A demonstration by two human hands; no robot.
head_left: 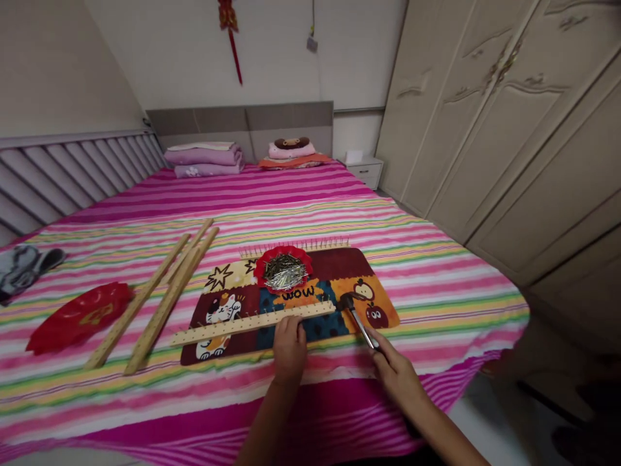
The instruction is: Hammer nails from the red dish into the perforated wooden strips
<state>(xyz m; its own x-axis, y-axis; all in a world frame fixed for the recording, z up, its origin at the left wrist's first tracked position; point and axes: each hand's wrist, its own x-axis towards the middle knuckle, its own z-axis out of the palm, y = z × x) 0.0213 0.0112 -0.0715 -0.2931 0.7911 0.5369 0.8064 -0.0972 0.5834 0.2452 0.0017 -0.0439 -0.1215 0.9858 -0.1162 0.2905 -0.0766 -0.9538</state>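
Observation:
My left hand [290,349] is closed on the near edge of a pale wooden strip [252,321], just right of its middle. Nails stand up along the strip, and rows of small holes mark it. In my right hand [395,369] is the handle of a hammer [356,317]. The hammer's dark head is beside the strip's right end, over a patterned mat [320,330]. Behind the strip sits a red scalloped dish [283,268] full of loose nails [286,273]. A second wooden strip [334,244] with upright nails lies at the mat's far edge.
Several bare wooden strips [167,304] lie to the left on the striped bedspread [427,310]. Farther left are a red plastic piece [80,317] and a grey cloth item [24,268]. Folded bedding [206,158] rests by the headboard; a wardrobe [485,129] stands at right.

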